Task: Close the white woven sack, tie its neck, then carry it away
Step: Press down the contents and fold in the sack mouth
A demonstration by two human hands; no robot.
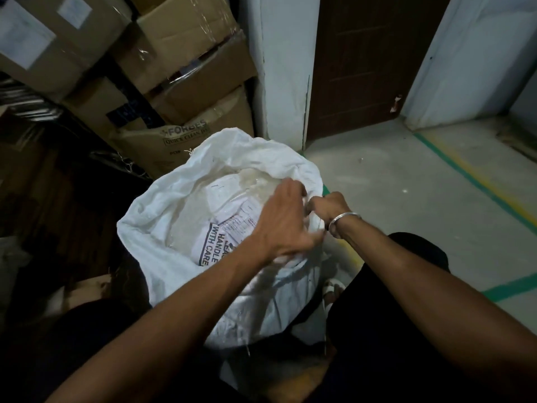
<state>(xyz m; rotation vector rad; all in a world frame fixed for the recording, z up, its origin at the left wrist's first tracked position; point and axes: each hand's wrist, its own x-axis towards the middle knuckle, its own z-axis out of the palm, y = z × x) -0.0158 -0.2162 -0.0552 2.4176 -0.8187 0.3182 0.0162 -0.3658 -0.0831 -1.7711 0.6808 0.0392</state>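
The white woven sack (pixel 157 207) stands on the floor (pixel 406 184) at the person's knees, its mouth wide open over a printed packet (pixel 229 225). The left hand (pixel 284 222) and right hand (pixel 328 206) meet at its right rim, each grip closed on bunched cloth, apparently starting to gather a neck. Cardboard boxes (pixel 186 141) are stacked behind.

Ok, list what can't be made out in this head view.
Right hand fingers: curled into the sack rim cloth, hidden by its own knuckles.
Package label: top line covered by the left hand.
Sack's base: behind the left forearm and dark legs.
Left floor area: too dark.
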